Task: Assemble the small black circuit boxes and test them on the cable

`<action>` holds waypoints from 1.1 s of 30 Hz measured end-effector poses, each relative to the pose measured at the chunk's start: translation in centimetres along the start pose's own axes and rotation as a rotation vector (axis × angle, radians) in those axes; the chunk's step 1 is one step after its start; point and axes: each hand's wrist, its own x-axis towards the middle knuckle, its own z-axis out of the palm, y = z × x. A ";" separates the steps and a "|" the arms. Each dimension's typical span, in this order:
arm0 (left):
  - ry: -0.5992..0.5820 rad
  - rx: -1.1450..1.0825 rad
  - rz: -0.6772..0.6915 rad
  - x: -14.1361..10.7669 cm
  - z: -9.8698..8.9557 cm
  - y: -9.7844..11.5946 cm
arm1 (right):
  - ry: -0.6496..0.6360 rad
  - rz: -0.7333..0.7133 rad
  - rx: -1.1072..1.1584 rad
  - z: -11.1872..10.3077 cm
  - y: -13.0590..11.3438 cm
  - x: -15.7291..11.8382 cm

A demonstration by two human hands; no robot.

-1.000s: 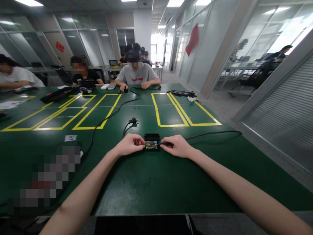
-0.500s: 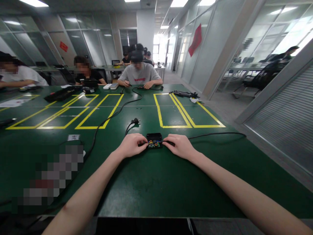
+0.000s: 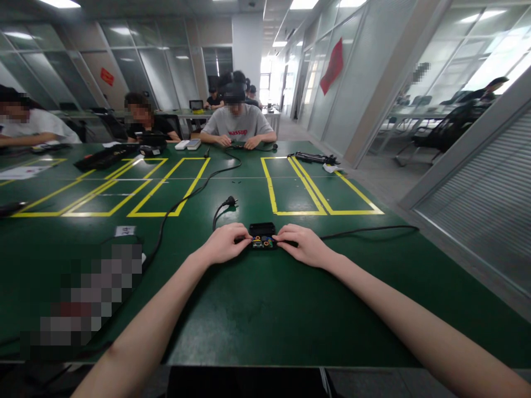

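In the middle of the table lies a small black plastic case [image 3: 262,228], with its lid half standing behind it. A circuit board [image 3: 263,242] with coloured wires and orange ring-shaped parts shows inside. At the case's left end, my left hand [image 3: 226,243] is closed, thumb and finger pinching the power cord [image 3: 216,213] where it enters. My right hand [image 3: 302,245] pinches the black cable [image 3: 357,229] at the right end. Fingers hide both cable entries in part. Behind my left hand lies the cord's two-pin plug [image 3: 230,202].
The green table [image 3: 265,315] bears yellow tape outlines [image 3: 298,212]. A long black cable [image 3: 194,193] crosses the left side near a blurred-out item [image 3: 95,293] and a white number label [image 3: 125,231]. Across the table sits a co-worker in grey [image 3: 238,124]. A black tool-like object [image 3: 313,158] lies far right.
Both my hands stay at the ends of the case, with only tiny finger shifts. The right fingertips sit slightly higher on the case's edge. The co-worker's hand opposite has moved a little inward.
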 end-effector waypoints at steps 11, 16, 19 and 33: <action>0.108 0.024 0.035 -0.3 0.8 0.4 | 0.186 0.114 -0.075 0.9 0.1 0.6; 0.102 0.026 -0.032 0.0 1.9 0.0 | 0.054 0.210 -0.045 2.1 1.0 1.3; 0.055 -0.006 -0.036 -0.1 2.0 -0.2 | 0.063 0.194 0.076 1.9 1.2 1.4; 0.112 -0.124 0.024 -0.3 2.0 -0.3 | 0.256 0.456 0.567 2.1 0.8 1.6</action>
